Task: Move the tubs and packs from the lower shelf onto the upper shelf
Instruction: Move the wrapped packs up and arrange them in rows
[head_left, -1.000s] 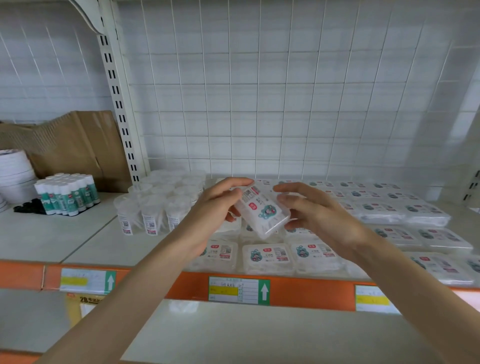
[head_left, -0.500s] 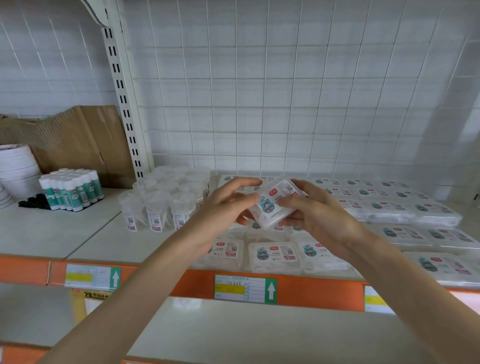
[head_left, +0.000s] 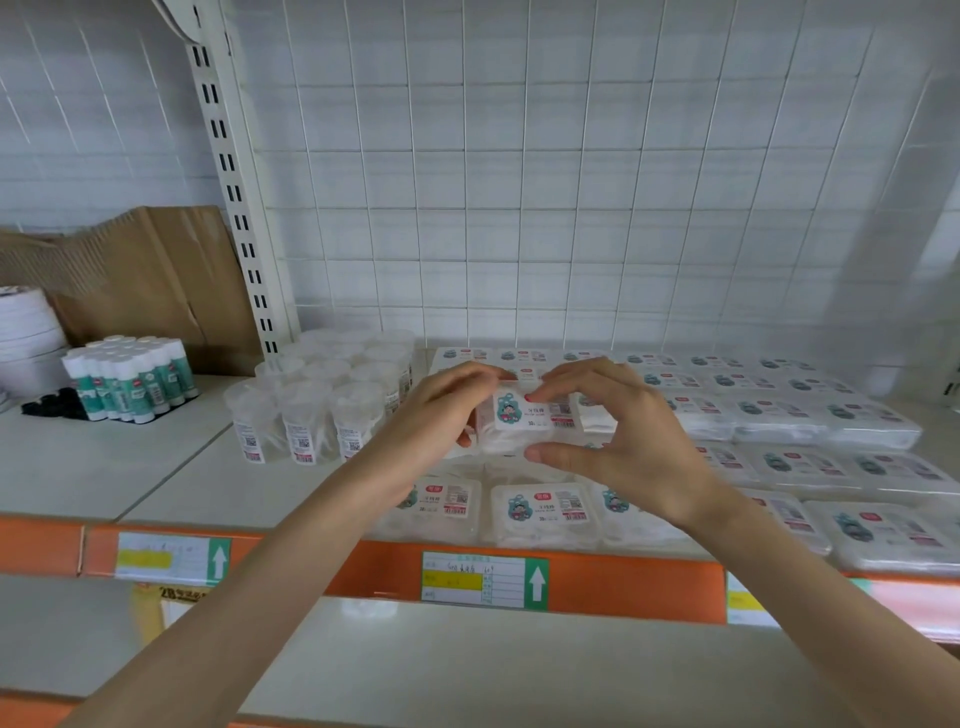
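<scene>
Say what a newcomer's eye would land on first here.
Both hands meet mid-frame: the left hand and right hand hold one small white pack over the rows of flat packs. Next comes the bright orange shelf edge across the front, then the cluster of clear tubs just left of the hands.

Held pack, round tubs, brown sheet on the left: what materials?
The pack: clear glossy thin plastic, seemingly; white contents show through, printed label on top. The tubs: translucent, slightly frosted plastic; contents show dimly. The brown sheet: matte cardboard, likely corrugated, judging by its ribbed upper edge.
</scene>
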